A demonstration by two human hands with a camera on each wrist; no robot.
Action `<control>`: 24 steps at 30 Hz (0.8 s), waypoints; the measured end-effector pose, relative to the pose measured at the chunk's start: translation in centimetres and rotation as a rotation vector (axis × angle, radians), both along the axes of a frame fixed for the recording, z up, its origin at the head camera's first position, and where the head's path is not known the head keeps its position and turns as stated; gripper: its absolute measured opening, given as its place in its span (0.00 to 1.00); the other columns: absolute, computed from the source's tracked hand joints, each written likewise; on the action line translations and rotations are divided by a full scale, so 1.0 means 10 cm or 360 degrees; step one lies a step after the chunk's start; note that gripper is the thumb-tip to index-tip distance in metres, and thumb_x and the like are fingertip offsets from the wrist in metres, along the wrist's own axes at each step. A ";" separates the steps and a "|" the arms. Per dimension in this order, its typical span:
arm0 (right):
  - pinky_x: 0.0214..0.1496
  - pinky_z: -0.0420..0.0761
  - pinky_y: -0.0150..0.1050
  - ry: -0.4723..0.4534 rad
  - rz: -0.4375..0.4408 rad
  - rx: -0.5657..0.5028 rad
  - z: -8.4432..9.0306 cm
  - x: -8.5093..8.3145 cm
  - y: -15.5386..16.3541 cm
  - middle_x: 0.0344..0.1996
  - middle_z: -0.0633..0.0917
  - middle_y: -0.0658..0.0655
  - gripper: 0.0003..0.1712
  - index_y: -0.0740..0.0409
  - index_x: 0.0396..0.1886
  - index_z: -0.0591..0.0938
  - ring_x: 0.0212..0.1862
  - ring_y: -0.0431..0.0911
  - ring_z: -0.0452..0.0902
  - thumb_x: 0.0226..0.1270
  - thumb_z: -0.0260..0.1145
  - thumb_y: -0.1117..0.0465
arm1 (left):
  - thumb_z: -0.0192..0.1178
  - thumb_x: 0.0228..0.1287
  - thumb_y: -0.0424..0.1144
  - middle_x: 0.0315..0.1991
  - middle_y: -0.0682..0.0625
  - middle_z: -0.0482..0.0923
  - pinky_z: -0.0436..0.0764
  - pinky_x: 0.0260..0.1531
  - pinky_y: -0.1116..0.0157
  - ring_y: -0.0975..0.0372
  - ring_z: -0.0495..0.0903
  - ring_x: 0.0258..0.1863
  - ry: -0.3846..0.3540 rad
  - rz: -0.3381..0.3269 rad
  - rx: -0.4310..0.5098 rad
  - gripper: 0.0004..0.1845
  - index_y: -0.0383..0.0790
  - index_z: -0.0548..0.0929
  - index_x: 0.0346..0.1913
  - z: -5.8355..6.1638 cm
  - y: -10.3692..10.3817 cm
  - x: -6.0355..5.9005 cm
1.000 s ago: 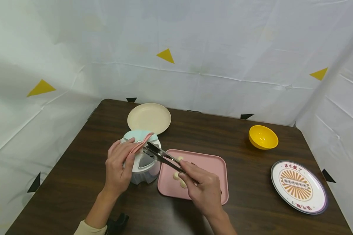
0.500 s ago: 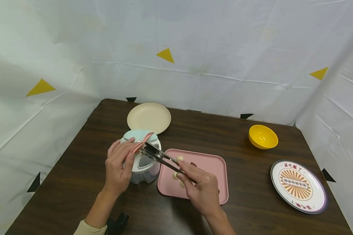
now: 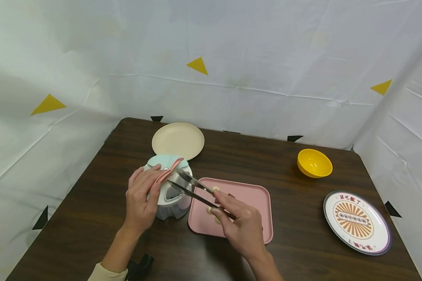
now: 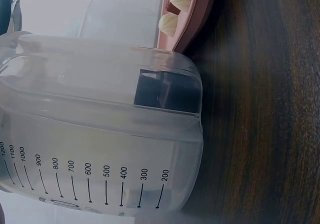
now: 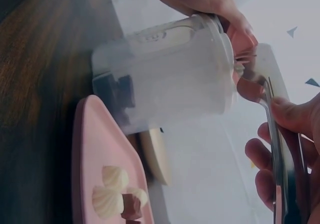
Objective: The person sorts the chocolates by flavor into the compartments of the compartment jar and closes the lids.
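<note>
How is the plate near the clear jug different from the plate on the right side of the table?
The cream plate is plain, with no picture; the patterned plate has an orange sunburst, red writing and a dark rim. The cream plate lies at the far edge behind the jug; the patterned plate lies at the near right corner. Both are round, lie flat on the table and hold nothing.

measuring jug (image 4: 100, 149), scale 200 to 1200

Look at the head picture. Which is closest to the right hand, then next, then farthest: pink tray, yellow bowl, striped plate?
From the right hand:
1. Pink tray, right under the hand.
2. Yellow bowl, farther back on the right.
3. Striped plate, near the table's right edge.
</note>
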State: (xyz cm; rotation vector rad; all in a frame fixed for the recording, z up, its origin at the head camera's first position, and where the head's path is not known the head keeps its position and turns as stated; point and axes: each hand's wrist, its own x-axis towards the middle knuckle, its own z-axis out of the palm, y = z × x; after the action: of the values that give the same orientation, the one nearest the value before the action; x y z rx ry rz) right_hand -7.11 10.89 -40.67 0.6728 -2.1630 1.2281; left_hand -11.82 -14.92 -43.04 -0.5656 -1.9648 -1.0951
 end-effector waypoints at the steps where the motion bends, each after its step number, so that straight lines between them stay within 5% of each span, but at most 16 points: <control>1: 0.35 0.82 0.30 -0.0005 0.0003 0.0002 0.00 0.00 0.01 0.37 0.89 0.50 0.26 0.58 0.52 0.86 0.31 0.38 0.86 0.48 0.78 0.67 | 0.50 0.73 0.44 0.48 0.43 0.85 0.58 0.64 0.45 0.49 0.80 0.55 -0.0001 0.0000 0.0000 0.18 0.38 0.86 0.49 0.00 0.00 0.00; 8: 0.28 0.80 0.30 -0.0094 0.0009 0.0056 0.00 0.01 0.16 0.41 0.88 0.49 0.31 0.57 0.57 0.83 0.31 0.40 0.83 0.49 0.78 0.69 | 0.50 0.73 0.45 0.48 0.45 0.85 0.58 0.64 0.45 0.50 0.79 0.55 -0.0019 -0.0009 -0.0006 0.18 0.39 0.86 0.51 0.00 0.00 0.00; 16: 0.30 0.81 0.36 -0.0223 -0.0296 0.0226 -0.01 0.06 0.46 0.43 0.87 0.43 0.36 0.47 0.59 0.83 0.33 0.34 0.82 0.45 0.81 0.65 | 0.50 0.72 0.44 0.48 0.44 0.85 0.58 0.64 0.46 0.49 0.79 0.55 -0.0020 -0.0001 -0.0010 0.18 0.38 0.86 0.50 0.00 0.00 0.01; 24: 0.32 0.80 0.40 -0.0478 -0.0553 0.0342 -0.09 0.12 0.76 0.33 0.89 0.48 0.35 0.46 0.60 0.83 0.35 0.41 0.84 0.47 0.81 0.61 | 0.50 0.72 0.45 0.48 0.44 0.85 0.58 0.64 0.45 0.49 0.80 0.55 -0.0004 -0.0004 -0.0008 0.18 0.38 0.86 0.50 0.00 0.00 0.01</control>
State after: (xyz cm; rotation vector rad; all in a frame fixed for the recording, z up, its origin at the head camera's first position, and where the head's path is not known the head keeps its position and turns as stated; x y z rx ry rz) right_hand -5.89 18.53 -41.60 0.1837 -2.5506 0.9684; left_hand -11.76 -14.90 -43.02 -0.5700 -1.9702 -1.0934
